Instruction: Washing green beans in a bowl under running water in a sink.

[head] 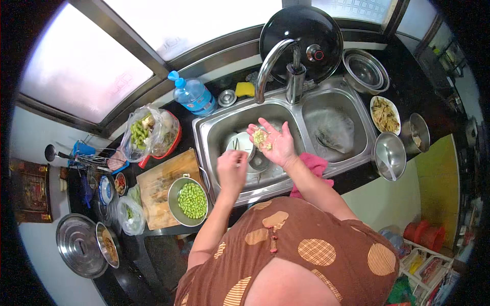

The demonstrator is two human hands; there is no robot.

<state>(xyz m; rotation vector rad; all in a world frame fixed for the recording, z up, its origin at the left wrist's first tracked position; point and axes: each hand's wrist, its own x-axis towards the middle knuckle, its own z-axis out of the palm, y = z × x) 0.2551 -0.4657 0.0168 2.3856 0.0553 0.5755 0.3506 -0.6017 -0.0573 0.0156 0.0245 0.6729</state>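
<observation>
Over the left basin of the steel double sink (245,197), my right hand (276,144) is held palm up, its fingers spread. A small heap of pale green chopped bits (261,139) lies on its palm and fingers. My left hand (232,170) hangs over the basin's near left part, its fingers curled together; whether they pinch anything cannot be told. Below the hands, a white dish (240,140) and a small metal strainer or bowl (260,162) stand in the basin, partly hidden. A steel bowl of shelled green beans (192,201) sits on the wooden cutting board's near right corner.
The chrome faucet (273,57) arches over the sink, before a black pan lid (325,28). A wooden cutting board (153,191), a red basket with bagged vegetables (178,139) and a plastic bottle (195,97) stand left. A pink cloth (312,168) drapes over the front edge. Steel bowls (389,153) stand right.
</observation>
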